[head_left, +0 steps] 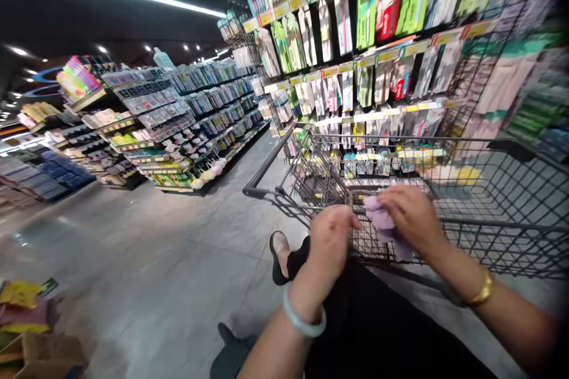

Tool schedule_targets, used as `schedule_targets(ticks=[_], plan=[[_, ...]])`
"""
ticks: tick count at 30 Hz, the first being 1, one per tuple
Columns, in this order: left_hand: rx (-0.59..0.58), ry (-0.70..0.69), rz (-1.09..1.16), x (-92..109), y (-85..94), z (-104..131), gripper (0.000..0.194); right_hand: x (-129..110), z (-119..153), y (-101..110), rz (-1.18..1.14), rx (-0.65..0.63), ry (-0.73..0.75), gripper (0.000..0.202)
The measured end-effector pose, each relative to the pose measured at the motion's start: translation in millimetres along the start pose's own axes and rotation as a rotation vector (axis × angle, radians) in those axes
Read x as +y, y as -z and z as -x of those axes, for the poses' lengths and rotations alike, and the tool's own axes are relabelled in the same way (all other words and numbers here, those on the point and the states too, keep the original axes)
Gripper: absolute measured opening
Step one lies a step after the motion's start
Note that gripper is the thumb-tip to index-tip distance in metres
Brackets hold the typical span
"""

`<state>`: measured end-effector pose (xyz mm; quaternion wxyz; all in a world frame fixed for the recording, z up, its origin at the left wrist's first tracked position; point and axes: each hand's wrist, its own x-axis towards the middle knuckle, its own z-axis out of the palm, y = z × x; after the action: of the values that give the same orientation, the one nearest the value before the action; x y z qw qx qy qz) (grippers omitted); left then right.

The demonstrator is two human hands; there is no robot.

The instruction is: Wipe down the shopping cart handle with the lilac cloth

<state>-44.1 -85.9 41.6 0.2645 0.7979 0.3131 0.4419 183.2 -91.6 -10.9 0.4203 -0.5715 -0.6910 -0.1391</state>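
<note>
My right hand (411,216), with a gold bracelet at its wrist, pinches a soft lilac cloth-like item (380,216) that hangs below its fingers, in front of the cart's mesh. Just to the left, my left hand (331,237) is raised with its fingers curled in, a pale bangle (302,317) round the wrist. Whether anything small lies inside those curled fingers is hidden. The two hands are apart. Behind them stands a grey wire shopping cart (502,225), its handle (271,163) pointing up and to the left.
A shelf wall (347,68) of hanging packaged goods rises behind the cart. More stocked shelves (178,118) line the aisle at the left. A cardboard box (51,355) sits at the lower left. My shoe (279,254) rests on the grey floor (178,266).
</note>
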Motion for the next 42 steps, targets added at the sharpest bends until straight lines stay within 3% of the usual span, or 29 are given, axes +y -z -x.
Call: schedule_targets(ticks=[1, 4, 7, 10, 14, 17, 20, 23, 25, 29, 32, 34, 37, 39, 42], plan=[[-0.035, -0.038, -0.073, -4.8, -12.4, -11.4, 0.034, -0.9, 2.6, -8.8, 0.022, -0.095, 0.016, 0.028], [-0.145, -0.106, -0.359, -24.1, -43.0, -39.1, 0.023, 2.0, 15.2, -24.6, 0.098, -0.199, 0.024, 0.027], [-0.25, -0.097, -0.555, -45.3, -56.3, -50.6, 0.023, 11.9, 21.4, -22.3, 0.086, -0.251, 0.058, 0.036], [-0.313, -0.117, -0.719, -59.5, -58.6, -46.4, 0.028, 14.8, 8.4, -20.7, 0.022, -0.343, 0.001, 0.032], [-0.184, -0.093, -0.796, -65.8, -60.6, -36.4, 0.025, -5.7, -20.4, -37.7, -0.007, -0.303, -0.194, 0.033], [-0.099, -0.009, -0.817, -68.1, -60.7, -35.6, 0.022, -17.9, -20.6, -41.3, -0.012, -0.281, -0.063, 0.033], [-0.109, 0.014, -0.844, -70.5, -59.7, -38.1, 0.021, -5.5, -3.2, -23.5, 0.073, -0.303, 0.013, 0.033], [-0.125, 0.011, -0.856, -70.4, -60.6, -39.9, 0.023, 12.3, 6.8, -6.1, 0.246, -0.29, -0.207, 0.035], [-0.127, 0.021, -0.87, -69.3, -62.0, -40.2, 0.025, 10.1, 1.5, -8.4, 0.303, -0.301, -0.321, 0.037], [-0.149, 0.025, -0.907, -68.6, -63.4, -39.5, 0.024, -18.4, -20.6, -34.8, 0.193, -0.357, -0.206, 0.036], [-0.154, 0.015, -0.918, -69.0, -62.9, -38.6, 0.023, -17.7, -21.0, -33.9, 0.111, -0.405, -0.094, 0.036], [-0.145, 0.012, -0.919, -68.3, -62.8, -38.1, 0.025, -1.4, -12.4, -18.3, 0.132, -0.419, -0.129, 0.037], [-0.133, 0.01, -0.916, -66.4, -63.6, -37.8, 0.026, 17.9, -3.2, 2.5, 0.272, -0.403, -0.31, 0.039], [-0.131, 0.015, -0.923, -65.5, -64.5, -37.9, 0.025, 11.6, -7.0, 0.1, 0.315, -0.413, -0.34, 0.039], [-0.139, 0.025, -0.938, -65.4, -64.6, -38.1, 0.024, -18.5, -22.4, -23.6, 0.22, -0.42, -0.214, 0.033]])
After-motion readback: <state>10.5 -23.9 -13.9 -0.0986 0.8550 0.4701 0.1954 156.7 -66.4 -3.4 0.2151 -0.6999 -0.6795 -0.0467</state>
